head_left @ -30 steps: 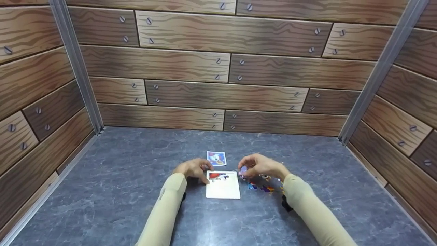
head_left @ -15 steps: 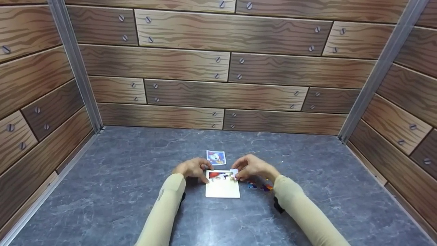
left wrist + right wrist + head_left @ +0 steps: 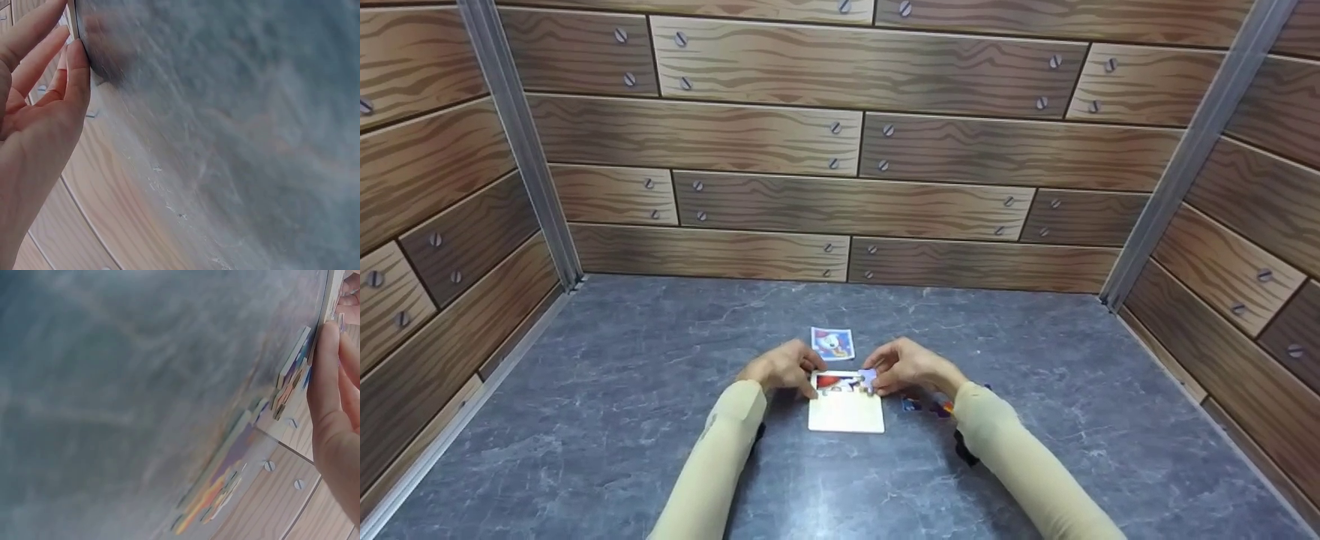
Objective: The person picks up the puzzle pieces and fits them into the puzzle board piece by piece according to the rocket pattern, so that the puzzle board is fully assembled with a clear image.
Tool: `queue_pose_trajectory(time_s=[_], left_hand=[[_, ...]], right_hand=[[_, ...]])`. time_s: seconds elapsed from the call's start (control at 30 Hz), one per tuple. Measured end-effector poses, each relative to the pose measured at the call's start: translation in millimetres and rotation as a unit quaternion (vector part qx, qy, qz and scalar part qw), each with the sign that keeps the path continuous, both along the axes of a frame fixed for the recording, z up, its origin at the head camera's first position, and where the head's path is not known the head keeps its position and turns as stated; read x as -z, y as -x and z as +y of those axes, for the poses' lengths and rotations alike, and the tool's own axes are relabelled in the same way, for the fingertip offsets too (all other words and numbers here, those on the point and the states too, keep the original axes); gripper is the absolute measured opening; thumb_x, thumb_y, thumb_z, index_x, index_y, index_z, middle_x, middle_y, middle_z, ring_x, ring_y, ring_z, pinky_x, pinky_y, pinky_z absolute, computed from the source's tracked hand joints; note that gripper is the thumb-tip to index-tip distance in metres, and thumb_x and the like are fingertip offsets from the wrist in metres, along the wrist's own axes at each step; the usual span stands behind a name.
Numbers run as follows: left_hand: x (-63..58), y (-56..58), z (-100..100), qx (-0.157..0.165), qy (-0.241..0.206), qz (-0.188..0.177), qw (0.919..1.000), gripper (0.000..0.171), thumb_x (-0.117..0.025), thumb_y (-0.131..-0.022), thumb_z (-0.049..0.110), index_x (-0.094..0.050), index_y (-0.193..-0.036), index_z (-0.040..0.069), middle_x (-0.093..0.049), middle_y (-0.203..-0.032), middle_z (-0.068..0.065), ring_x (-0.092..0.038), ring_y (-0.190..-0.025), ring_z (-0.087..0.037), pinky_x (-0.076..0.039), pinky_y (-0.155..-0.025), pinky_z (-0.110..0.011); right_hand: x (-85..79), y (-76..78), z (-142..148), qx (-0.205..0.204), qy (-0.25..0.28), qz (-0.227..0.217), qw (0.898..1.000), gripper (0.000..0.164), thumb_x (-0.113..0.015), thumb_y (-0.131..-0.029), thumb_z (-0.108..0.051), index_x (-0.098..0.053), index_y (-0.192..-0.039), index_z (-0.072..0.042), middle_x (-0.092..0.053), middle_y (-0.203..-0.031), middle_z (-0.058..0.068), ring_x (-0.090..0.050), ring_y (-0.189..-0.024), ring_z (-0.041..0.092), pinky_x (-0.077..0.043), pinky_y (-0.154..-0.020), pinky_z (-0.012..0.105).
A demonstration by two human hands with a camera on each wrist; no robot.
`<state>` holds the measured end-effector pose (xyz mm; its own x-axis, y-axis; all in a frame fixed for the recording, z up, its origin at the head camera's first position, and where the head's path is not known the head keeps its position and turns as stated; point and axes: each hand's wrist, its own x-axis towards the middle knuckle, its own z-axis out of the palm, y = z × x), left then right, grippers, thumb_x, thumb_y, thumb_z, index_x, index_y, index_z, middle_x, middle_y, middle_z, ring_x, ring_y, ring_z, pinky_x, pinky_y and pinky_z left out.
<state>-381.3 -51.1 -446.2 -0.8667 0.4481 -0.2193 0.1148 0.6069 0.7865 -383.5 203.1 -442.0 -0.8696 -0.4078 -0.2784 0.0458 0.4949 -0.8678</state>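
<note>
A white puzzle board (image 3: pixel 846 417) lies flat in front of me, with red and white pieces (image 3: pixel 829 382) along its upper part. My left hand (image 3: pixel 781 367) holds the board's left edge near the far corner; the left wrist view shows those fingertips (image 3: pixel 77 53) at the edge. A lilac puzzle piece (image 3: pixel 868 376) is pinched in my right hand (image 3: pixel 916 367), over the board's upper right corner. Whether the piece lies fully flat cannot be told. In the right wrist view, the fingers (image 3: pixel 326 365) partly hide the board's edge.
Behind the board lies a small picture card (image 3: pixel 832 344). Loose puzzle pieces (image 3: pixel 912 405) lie right of the board, partly under the right forearm; the right wrist view shows more colourful pieces (image 3: pixel 216 478). Wood-patterned walls (image 3: pixel 765 135) surround the grey tabletop (image 3: pixel 660 330).
My right hand has moved left from beside the loose pieces, carrying the lilac puzzle piece to the board's upper right corner. The left hand has stayed at the board's left edge.
</note>
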Motion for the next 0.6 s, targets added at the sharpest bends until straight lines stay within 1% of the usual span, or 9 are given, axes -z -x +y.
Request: queue_pose_trajectory(time_s=[0.03, 0.13, 0.27, 0.33, 0.4, 0.47, 0.6], left_hand=[[-0.8, 0.3, -0.2, 0.001, 0.0, 0.002, 1.0, 0.051, -0.079, -0.072, -0.008, -0.067, -0.121, 0.0, -0.067, -0.116, -0.012, -0.059, -0.104, -0.02, -0.051, -0.094, -0.038], [-2.2, 0.6, -0.2, 0.005, 0.001, 0.011, 0.9999, 0.051, -0.08, -0.072, -0.007, -0.066, -0.121, -0.001, -0.068, -0.117, -0.013, -0.06, -0.103, -0.019, -0.051, -0.093, -0.038], [-1.1, 0.0, -0.6, 0.006, 0.002, 0.016, 0.9999, 0.051, -0.081, -0.073, -0.005, -0.066, -0.121, -0.001, -0.068, -0.116, -0.013, -0.06, -0.103, -0.018, -0.052, -0.093, -0.037], [0.3, -0.9, -1.3, 0.003, 0.005, 0.013, 0.9999, 0.051, -0.081, -0.073, -0.005, -0.066, -0.121, 0.0, -0.068, -0.115, -0.012, -0.06, -0.101, -0.018, -0.052, -0.092, -0.037], [2.2, -2.4, -2.2, -0.001, 0.009, 0.012, 0.9999, 0.051, -0.081, -0.073, -0.004, -0.066, -0.121, 0.001, -0.068, -0.114, -0.011, -0.059, -0.1, -0.018, -0.052, -0.092, -0.037], [1.3, -2.1, -2.3, -0.004, 0.013, 0.014, 0.9998, 0.049, -0.081, -0.073, -0.004, -0.067, -0.121, 0.002, -0.068, -0.114, -0.01, -0.058, -0.099, -0.017, -0.051, -0.092, -0.037], [0.9, -1.5, -1.5, -0.005, 0.012, 0.012, 0.9998, 0.051, -0.081, -0.073, -0.004, -0.067, -0.121, 0.002, -0.067, -0.113, -0.01, -0.059, -0.099, -0.018, -0.051, -0.092, -0.037]], right_hand=[[-0.7, 0.5, -0.4, 0.002, -0.002, 0.003, 1.0, 0.036, -0.07, -0.082, 0.008, -0.067, -0.118, 0.004, -0.061, -0.085, 0.007, -0.065, -0.07, 0.013, -0.058, -0.07, 0.029], [-2.4, 1.1, -0.4, 0.0, -0.015, 0.036, 0.999, 0.033, -0.071, -0.083, 0.007, -0.068, -0.115, 0.004, -0.064, -0.083, 0.007, -0.066, -0.068, 0.012, -0.058, -0.068, 0.03], [-1.8, 0.8, -0.6, 0.003, -0.033, 0.078, 0.996, 0.025, -0.073, -0.082, 0.003, -0.072, -0.107, 0.003, -0.069, -0.079, 0.006, -0.065, -0.065, 0.012, -0.057, -0.063, 0.029], [0.1, 0.0, -1.5, 0.01, -0.037, 0.086, 0.996, 0.021, -0.074, -0.082, 0.002, -0.074, -0.103, 0.003, -0.07, -0.077, 0.005, -0.063, -0.063, 0.012, -0.056, -0.06, 0.028], [2.4, -1.2, -3.0, 0.017, -0.038, 0.086, 0.995, 0.019, -0.075, -0.081, 0.0, -0.074, -0.1, 0.003, -0.07, -0.076, 0.005, -0.062, -0.062, 0.012, -0.055, -0.058, 0.027], [2.1, -1.1, -3.9, 0.024, -0.045, 0.085, 0.995, 0.018, -0.076, -0.082, -0.002, -0.075, -0.099, 0.002, -0.07, -0.077, 0.005, -0.061, -0.061, 0.012, -0.055, -0.057, 0.027], [0.9, -1.1, -6.0, 0.035, -0.059, 0.063, 0.996, 0.016, -0.076, -0.083, -0.005, -0.076, -0.098, -0.002, -0.072, -0.083, 0.006, -0.062, -0.062, 0.013, -0.054, -0.058, 0.026]])
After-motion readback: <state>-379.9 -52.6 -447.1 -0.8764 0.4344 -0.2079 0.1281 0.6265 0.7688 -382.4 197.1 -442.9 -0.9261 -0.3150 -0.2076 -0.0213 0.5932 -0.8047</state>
